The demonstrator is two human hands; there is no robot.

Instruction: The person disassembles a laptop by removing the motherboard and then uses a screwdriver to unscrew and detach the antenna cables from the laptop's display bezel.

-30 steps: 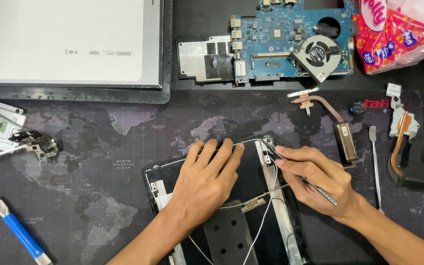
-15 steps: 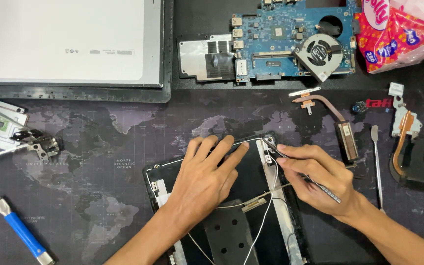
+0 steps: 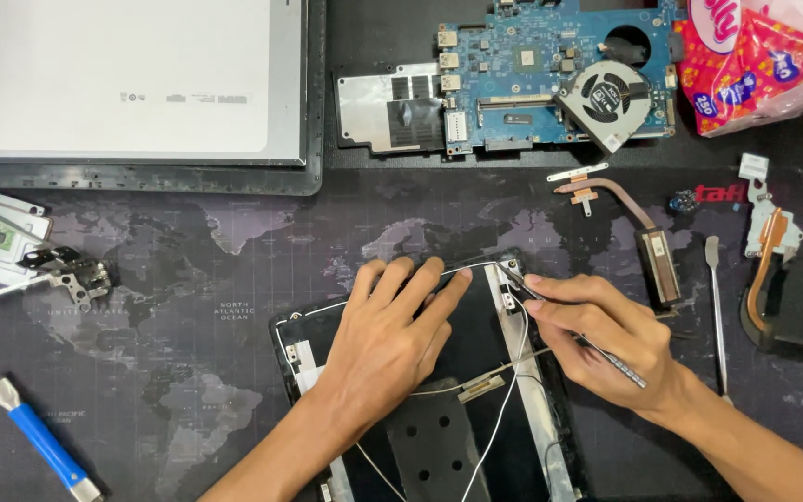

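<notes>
The left hand [image 3: 388,339] hides the lid panel [image 3: 476,335] beneath it.

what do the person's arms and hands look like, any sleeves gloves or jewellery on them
Both are bare: the left hand and right hand wear no gloves, and no rings or watch show. The forearms are uncovered up to the frame's lower edge, with no sleeve in view. Fingernails are short and unpainted.

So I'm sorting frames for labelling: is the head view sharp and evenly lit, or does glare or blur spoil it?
Head view: sharp overall; both the left hand and the right hand with its thin metal tool show no motion blur; light is even with soft shadows; the pale display panel looks bright, slightly washed out; the plastic bag shows mild sheen.
</notes>
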